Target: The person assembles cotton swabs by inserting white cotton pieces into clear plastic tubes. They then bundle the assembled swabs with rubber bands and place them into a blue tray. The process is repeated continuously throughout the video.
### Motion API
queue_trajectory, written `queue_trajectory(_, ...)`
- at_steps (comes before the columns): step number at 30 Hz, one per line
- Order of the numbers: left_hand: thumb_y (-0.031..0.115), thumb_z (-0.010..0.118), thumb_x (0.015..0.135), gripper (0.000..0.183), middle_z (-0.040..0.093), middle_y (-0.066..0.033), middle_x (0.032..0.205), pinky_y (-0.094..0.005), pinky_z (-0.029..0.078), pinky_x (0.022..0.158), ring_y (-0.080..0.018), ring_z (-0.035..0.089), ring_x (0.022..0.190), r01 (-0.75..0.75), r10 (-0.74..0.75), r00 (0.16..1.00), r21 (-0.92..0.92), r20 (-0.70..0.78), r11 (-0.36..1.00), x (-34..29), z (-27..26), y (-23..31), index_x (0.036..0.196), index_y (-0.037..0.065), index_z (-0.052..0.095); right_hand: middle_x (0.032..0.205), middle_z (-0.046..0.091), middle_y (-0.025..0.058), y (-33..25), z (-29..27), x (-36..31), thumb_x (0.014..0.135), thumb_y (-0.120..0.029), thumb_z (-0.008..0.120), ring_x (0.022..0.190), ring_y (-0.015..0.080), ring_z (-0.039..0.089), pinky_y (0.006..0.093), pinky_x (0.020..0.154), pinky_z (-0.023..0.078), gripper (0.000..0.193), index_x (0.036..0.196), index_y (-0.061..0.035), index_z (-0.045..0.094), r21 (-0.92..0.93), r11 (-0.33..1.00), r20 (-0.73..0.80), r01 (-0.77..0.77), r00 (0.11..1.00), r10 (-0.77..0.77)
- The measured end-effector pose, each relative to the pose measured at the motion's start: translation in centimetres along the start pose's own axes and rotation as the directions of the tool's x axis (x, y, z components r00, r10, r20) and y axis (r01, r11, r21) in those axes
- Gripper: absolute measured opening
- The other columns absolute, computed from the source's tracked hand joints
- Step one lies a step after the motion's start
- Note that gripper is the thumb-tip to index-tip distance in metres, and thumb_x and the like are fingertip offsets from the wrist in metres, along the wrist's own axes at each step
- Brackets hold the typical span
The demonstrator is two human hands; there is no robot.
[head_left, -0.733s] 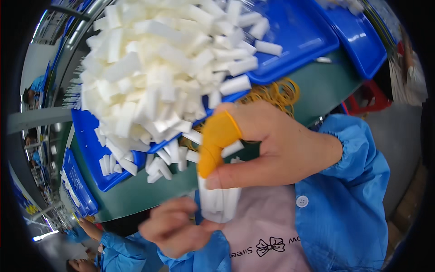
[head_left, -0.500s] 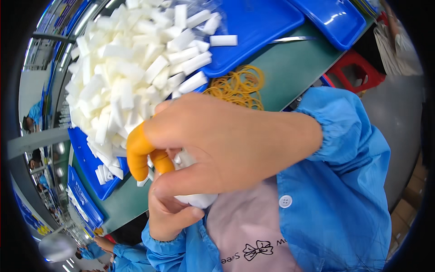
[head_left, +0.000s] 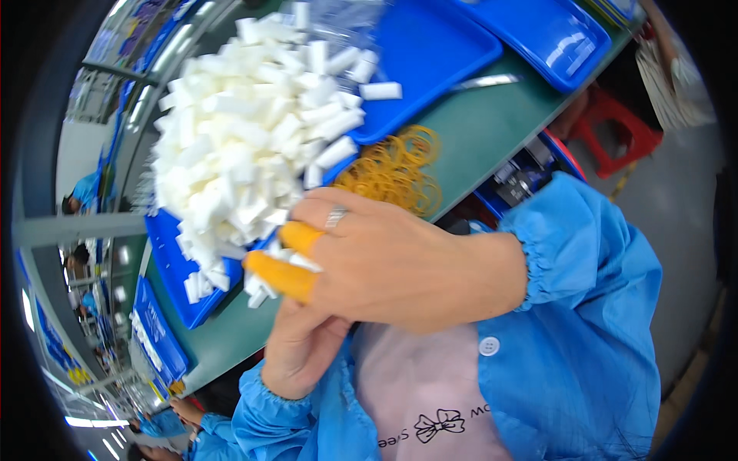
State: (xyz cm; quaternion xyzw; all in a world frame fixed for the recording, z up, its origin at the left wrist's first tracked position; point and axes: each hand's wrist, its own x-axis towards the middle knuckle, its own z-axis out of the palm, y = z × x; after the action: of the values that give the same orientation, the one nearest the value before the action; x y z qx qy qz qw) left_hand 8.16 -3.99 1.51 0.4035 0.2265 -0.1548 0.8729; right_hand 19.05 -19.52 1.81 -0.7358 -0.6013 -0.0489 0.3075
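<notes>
My right hand (head_left: 392, 269) crosses over my left, palm down. Two of its fingers wear yellow finger cots (head_left: 280, 276), and a ring sits on another. My left hand (head_left: 304, 349) is below, partly hidden, its thumb against my right palm. A few white foam pieces (head_left: 260, 290) show at the fingers, seemingly in my left grip. My right fingers are curled; whatever they pinch is hidden. Beyond them rises a big heap of white foam pieces (head_left: 231, 146) on a blue tray (head_left: 169, 242). Yellow rubber bands (head_left: 392, 169) lie in a loose pile beside my right hand.
Another blue tray (head_left: 430, 54) lies past the heap, with clear plastic film (head_left: 346, 27) at its edge. A further blue tray (head_left: 557, 46) stands at the far right near a metal strip (head_left: 488, 81). A red stool (head_left: 615, 131) is beyond the green table (head_left: 477, 115).
My right hand has turned and lowered, covering more of my left hand. The white bundle seen under my right palm is now hidden. The view has shifted slightly.
</notes>
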Motion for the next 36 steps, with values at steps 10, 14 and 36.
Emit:
queue_trajectory(10,0.031,0.049,0.095,0.045,0.052,-0.0108,0.125,-0.035,0.041,0.099,-0.02,0.05,0.117,0.042,-0.02,0.984,-0.117,0.178,0.992,0.6,-1.0,0.3,0.128,0.001,0.042,0.113,0.052,0.0145,-1.0,-0.2,0.5,0.065,-0.02,0.072,0.116,0.0353,0.044,0.0458,0.1,0.034,0.069,0.127,-0.005,0.048,0.238,0.966,-0.114,-0.104,0.984,0.134)
queue_trajectory(14,0.034,0.046,0.096,0.049,0.051,-0.0127,0.125,-0.0338,0.041,0.099,-0.0205,0.05,0.118,0.057,-0.034,0.981,-0.12,0.19,0.991,0.6,-1.4,0.7,0.131,0.0,0.04,0.122,0.048,0.0174,-0.5,0.2,-0.5,0.066,-0.027,0.075,0.116,0.038,0.043,0.0451,0.097,0.037,0.073,0.128,-0.0031,0.046,0.268,0.946,-0.119,-0.182,0.968,0.219)
queue_trajectory(36,0.031,0.06,0.088,0.062,0.048,-0.0134,0.129,-0.0381,0.034,0.103,-0.0237,0.047,0.12,-0.281,0.28,0.958,-0.003,0.053,0.96,1.9,-1.0,-0.6,0.132,-0.005,0.036,0.125,0.047,0.0195,0.2,2.0,-0.2,0.075,-0.022,0.07,0.104,0.0354,0.056,0.0382,0.083,0.05,0.057,0.125,-0.0018,0.05,0.264,0.942,-0.135,-0.206,0.959,0.247)
